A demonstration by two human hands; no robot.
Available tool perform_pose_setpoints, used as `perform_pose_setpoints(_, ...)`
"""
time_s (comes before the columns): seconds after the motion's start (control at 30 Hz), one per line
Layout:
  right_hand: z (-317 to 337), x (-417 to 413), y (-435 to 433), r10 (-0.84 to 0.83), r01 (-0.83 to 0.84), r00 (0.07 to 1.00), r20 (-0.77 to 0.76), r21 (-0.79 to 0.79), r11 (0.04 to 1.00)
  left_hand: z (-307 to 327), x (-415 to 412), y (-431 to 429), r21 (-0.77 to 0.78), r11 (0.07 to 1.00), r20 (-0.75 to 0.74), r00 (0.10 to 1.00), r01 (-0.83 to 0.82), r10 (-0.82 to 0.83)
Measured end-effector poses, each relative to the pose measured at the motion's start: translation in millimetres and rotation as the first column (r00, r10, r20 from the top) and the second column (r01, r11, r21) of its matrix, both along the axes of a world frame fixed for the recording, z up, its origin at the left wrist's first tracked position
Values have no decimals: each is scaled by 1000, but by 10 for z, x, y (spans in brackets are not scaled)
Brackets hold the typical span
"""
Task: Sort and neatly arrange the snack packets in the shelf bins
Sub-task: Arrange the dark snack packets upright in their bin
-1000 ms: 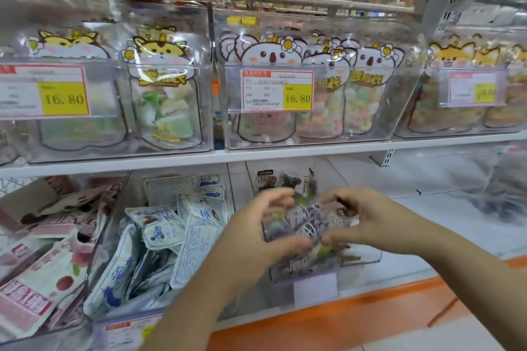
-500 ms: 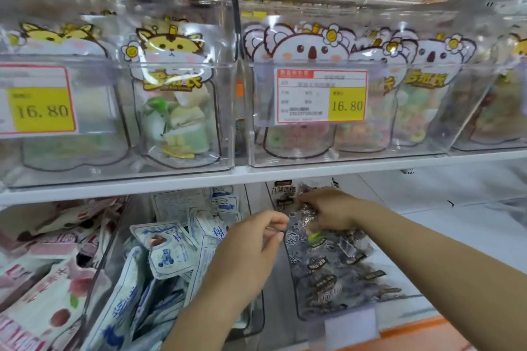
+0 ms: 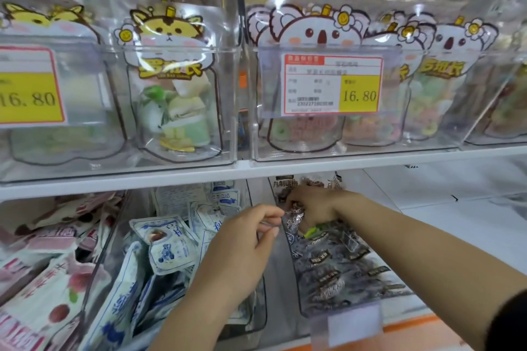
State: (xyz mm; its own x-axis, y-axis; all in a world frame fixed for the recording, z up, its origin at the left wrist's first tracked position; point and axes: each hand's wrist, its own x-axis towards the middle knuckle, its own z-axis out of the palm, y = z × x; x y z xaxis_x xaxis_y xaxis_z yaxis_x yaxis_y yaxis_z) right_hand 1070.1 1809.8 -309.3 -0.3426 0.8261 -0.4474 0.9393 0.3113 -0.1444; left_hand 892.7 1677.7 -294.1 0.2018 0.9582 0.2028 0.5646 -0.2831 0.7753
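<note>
My right hand (image 3: 313, 205) has pushed further back into the clear bin (image 3: 313, 313) than a moment ago, and my left hand (image 3: 245, 242) has come off the bundle. The right grip curls round a dark packet (image 3: 295, 218) at the bin's rear, above the other dark packets (image 3: 336, 268) lying inside. The left hangs just left of the bin, fingers curled; whether its grip pinches anything I cannot tell. Blue-and-white packets (image 3: 171, 245) lie heaped left of the bin.
</note>
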Motion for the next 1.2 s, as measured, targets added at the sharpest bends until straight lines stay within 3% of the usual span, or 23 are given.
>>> perform_pose_setpoints(0.33,29,-51,2,22,-29,994,105,63,998,-26,13,-3,26,1000,-43,999,4,-3)
perform_pose_setpoints(0.6,172,29,-73,16,-16,1000,25,-11,1000,-44,59,28,75,995,-160,986,61,-48)
perform_pose_setpoints(0.7,165,83,-122,75,-76,997,35,51,996,-60,52,24,80,992,-216,974,94,-74)
perform_pose_setpoints(0.83,34,181,-180,87,-69,991,-97,181,981,-74,76,52,87,987,-394,915,134,-89)
perform_pose_setpoints(0.93,-88,164,-171,39,4,982,-186,226,974,-65,91,80,106,986,-408,910,129,-75)
perform_pose_setpoints(1.2,178,-115,13,39,-44,996,-80,-63,997,-50,-65,39,148,985,-426,905,85,-14)
